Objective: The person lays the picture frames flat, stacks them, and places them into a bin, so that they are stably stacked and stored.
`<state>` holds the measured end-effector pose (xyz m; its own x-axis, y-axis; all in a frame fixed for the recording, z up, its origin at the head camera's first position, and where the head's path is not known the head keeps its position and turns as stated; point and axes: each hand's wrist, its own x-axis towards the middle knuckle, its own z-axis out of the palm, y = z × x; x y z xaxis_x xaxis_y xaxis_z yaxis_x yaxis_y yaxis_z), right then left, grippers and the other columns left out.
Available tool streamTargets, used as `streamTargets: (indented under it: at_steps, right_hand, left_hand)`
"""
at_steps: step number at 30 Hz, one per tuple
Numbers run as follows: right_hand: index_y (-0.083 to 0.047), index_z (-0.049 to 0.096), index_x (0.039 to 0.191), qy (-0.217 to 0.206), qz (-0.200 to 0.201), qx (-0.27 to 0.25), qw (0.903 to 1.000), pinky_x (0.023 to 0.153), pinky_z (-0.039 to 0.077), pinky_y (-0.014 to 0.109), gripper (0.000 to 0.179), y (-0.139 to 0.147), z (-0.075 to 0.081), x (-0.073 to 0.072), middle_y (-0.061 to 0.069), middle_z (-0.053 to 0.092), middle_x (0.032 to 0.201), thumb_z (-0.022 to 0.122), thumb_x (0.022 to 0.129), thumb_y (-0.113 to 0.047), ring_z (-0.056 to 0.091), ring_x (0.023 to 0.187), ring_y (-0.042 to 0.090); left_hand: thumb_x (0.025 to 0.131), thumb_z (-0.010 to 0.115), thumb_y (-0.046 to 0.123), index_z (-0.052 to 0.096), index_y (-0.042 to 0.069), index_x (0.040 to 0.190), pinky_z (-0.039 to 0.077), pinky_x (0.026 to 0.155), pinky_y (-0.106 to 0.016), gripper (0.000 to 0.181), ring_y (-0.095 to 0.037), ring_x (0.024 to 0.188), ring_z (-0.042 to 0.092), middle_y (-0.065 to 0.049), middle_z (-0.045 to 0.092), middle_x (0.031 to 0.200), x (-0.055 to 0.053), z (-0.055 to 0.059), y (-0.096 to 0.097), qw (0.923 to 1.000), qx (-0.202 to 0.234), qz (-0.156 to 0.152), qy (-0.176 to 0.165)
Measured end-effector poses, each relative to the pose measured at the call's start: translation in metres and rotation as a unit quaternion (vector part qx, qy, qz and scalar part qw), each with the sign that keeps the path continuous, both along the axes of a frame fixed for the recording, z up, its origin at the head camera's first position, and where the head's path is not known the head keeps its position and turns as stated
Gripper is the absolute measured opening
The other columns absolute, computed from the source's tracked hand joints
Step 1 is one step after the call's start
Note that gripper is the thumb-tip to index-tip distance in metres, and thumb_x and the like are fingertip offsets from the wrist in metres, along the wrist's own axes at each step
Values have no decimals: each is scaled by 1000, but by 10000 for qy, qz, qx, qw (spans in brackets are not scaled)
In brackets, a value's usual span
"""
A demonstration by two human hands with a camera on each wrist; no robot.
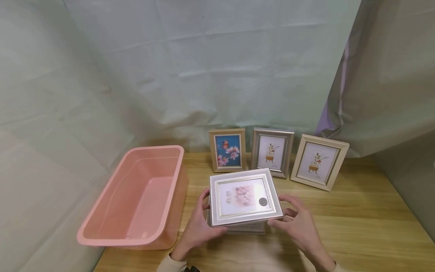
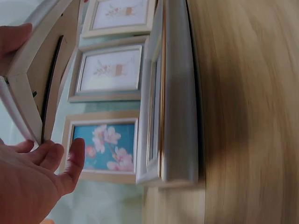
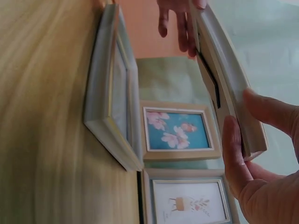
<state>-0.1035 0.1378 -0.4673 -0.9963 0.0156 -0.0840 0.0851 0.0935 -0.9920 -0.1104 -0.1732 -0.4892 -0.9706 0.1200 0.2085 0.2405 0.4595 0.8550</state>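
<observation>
A silver-white picture frame (image 1: 244, 198) with a pink floral print is held up between both hands, its face tilted upward. My left hand (image 1: 200, 226) grips its left end, and my right hand (image 1: 300, 224) pinches the opposite end between thumb and fingers. Its brown back with a dark stand edge (image 3: 209, 77) shows in the right wrist view. Directly below, a second silver-white frame (image 2: 180, 93) lies flat on the wooden table, separated from the held one by a gap. In the head view the held frame covers most of it.
A pink plastic tub (image 1: 170, 204) stands to the left. Along the back stand a light-wood frame with a blue blossom picture (image 1: 228, 153), a silver frame with a plant print (image 1: 272, 153) and a cream frame (image 1: 319, 162). Pale curtains (image 1: 217, 75) hang behind the table (image 1: 367, 211).
</observation>
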Motion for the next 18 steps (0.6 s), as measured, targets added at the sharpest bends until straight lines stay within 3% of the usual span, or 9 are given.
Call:
streamTargets:
  at_steps: [3, 11, 18]
  right_hand:
    - [1, 63, 140, 118, -69, 105, 9999, 78, 66, 24, 80, -7, -4, 1, 22, 58, 140, 95, 67, 12, 74, 89, 7]
    - [-2, 70, 132, 352, -280, 1188, 9919, 81, 62, 20, 77, -22, -20, 3, 16, 67, 128, 102, 62, 1, 70, 94, 10]
    - [-2, 73, 124, 400, -255, 1236, 9912, 79, 62, 22, 71, -30, -34, 2, 15, 68, 119, 102, 60, 2, 69, 90, 11]
  left_hand:
    - [59, 105, 17, 30, -4, 163, 56, 102, -38, 130, -40, 123, 67, -30, 45, 164, -2, -1, -5, 9999, -115, -21, -13]
    - [56, 105, 21, 28, -5, 165, 56, 101, -33, 135, -42, 128, 65, -27, 46, 164, -7, -11, -13, 9987, -291, 122, -403]
    - [57, 106, 23, 26, -4, 166, 55, 107, -40, 138, -45, 134, 62, -26, 45, 164, -11, -22, -20, 9966, -467, 131, -672]
